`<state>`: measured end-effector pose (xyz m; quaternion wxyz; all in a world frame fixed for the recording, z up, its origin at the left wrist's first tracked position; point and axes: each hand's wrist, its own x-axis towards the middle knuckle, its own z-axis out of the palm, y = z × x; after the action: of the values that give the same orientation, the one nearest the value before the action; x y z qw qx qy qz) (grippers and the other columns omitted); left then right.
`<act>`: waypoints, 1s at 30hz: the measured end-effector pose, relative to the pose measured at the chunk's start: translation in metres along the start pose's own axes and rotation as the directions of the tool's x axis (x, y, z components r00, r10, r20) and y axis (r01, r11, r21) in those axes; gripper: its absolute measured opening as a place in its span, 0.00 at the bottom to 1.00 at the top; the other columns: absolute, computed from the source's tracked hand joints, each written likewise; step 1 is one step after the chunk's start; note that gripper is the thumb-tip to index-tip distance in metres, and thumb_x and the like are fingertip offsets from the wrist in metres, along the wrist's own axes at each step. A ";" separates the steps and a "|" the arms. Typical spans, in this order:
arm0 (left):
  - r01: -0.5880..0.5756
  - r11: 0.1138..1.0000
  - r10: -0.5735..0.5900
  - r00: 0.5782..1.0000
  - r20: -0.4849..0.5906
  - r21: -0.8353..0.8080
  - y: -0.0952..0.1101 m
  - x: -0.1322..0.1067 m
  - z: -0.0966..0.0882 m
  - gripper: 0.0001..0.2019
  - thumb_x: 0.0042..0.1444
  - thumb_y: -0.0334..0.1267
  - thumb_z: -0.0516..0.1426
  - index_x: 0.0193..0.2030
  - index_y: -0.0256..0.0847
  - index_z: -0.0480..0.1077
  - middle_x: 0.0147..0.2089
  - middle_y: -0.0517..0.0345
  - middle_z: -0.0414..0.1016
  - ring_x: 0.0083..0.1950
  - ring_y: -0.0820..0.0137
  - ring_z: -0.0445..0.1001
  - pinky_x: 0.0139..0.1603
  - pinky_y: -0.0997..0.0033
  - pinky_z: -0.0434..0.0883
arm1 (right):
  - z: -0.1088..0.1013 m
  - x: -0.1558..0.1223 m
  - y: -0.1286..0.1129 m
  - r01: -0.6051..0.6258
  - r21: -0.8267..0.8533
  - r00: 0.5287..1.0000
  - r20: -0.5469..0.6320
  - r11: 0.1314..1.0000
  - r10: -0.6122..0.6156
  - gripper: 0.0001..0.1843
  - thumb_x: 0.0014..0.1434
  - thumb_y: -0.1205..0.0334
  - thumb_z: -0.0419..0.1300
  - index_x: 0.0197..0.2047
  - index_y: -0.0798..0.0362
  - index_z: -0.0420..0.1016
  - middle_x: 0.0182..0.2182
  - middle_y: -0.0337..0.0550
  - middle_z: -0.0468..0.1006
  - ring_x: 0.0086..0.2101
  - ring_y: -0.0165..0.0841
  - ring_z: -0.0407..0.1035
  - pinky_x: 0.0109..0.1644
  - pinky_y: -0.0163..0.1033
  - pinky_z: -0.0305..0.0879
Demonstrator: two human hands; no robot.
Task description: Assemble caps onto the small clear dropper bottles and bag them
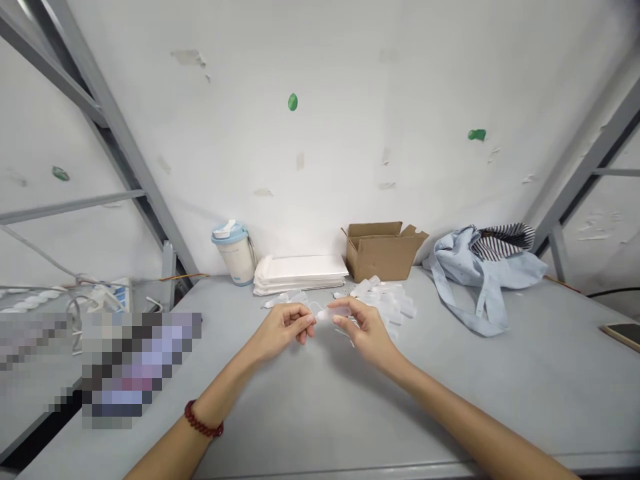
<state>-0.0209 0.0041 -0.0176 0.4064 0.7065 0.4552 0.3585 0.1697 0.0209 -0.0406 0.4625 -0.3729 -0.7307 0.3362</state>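
Observation:
My left hand is closed, thumb against the curled fingers, close to the narrow end of a small translucent white plastic piece. What its fingertips pinch is too small to make out. Between thumb and fingers, my right hand grips that piece by its wider end. A thin pale loop shows between the two hands. Behind my right hand lies a loose pile of similar translucent pieces, partly hidden by the fingers. A smaller group of pieces lies just beyond my left hand.
Along the wall stand a blue-lidded cup, a stack of white packets, an open cardboard box and a light blue cloth bag. A flat dark object with a light edge lies at the right. Grey metal posts frame the table.

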 end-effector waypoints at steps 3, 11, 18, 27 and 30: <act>0.013 1.000 -0.013 1.000 -0.008 0.011 -0.003 0.000 0.001 0.15 0.56 0.46 0.54 0.26 0.37 0.69 0.24 0.58 0.72 0.24 0.74 0.67 0.29 0.74 0.65 | 0.003 0.000 0.003 -0.003 0.015 1.000 -0.002 1.000 0.003 0.09 0.55 0.63 0.55 0.39 0.53 0.74 0.30 0.41 0.76 0.32 0.33 0.69 0.32 0.35 0.61; 0.090 0.994 -0.090 0.996 0.005 0.065 -0.014 0.006 -0.001 0.14 0.56 0.44 0.54 0.27 0.37 0.69 0.26 0.57 0.73 0.24 0.74 0.67 0.29 0.74 0.65 | -0.005 0.011 0.017 -0.012 -0.091 0.991 0.130 0.996 0.024 0.12 0.57 0.61 0.56 0.43 0.55 0.73 0.34 0.42 0.76 0.33 0.32 0.67 0.38 0.38 0.62; 0.095 0.994 -0.093 0.995 -0.032 0.047 -0.012 0.007 -0.010 0.13 0.54 0.45 0.55 0.27 0.37 0.70 0.26 0.58 0.72 0.25 0.74 0.68 0.28 0.74 0.65 | -0.008 0.016 0.024 0.069 -0.109 0.983 0.179 0.992 -0.048 0.15 0.59 0.60 0.55 0.46 0.56 0.74 0.35 0.44 0.77 0.34 0.31 0.68 0.39 0.37 0.63; 0.073 0.982 -0.095 0.988 -0.125 -0.172 -0.019 0.015 -0.007 0.11 0.50 0.41 0.58 0.23 0.36 0.71 0.22 0.59 0.71 0.22 0.75 0.66 0.27 0.74 0.66 | -0.010 0.025 0.017 0.002 -0.060 0.994 0.106 0.998 0.004 0.10 0.54 0.64 0.57 0.38 0.55 0.77 0.33 0.42 0.79 0.33 0.32 0.68 0.39 0.38 0.62; 0.079 0.974 -0.106 0.987 -0.121 -0.211 -0.020 0.017 -0.004 0.11 0.49 0.41 0.58 0.22 0.36 0.71 0.21 0.59 0.70 0.22 0.74 0.66 0.26 0.73 0.67 | -0.010 0.026 0.017 -0.007 -0.047 0.995 0.103 0.999 0.012 0.10 0.54 0.63 0.56 0.38 0.55 0.77 0.32 0.42 0.79 0.32 0.33 0.68 0.37 0.38 0.62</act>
<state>-0.0263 0.0260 -0.0320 0.4626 0.6136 0.4739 0.4299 0.1750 0.0530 -0.0402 0.4137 -0.3692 -0.7594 0.3404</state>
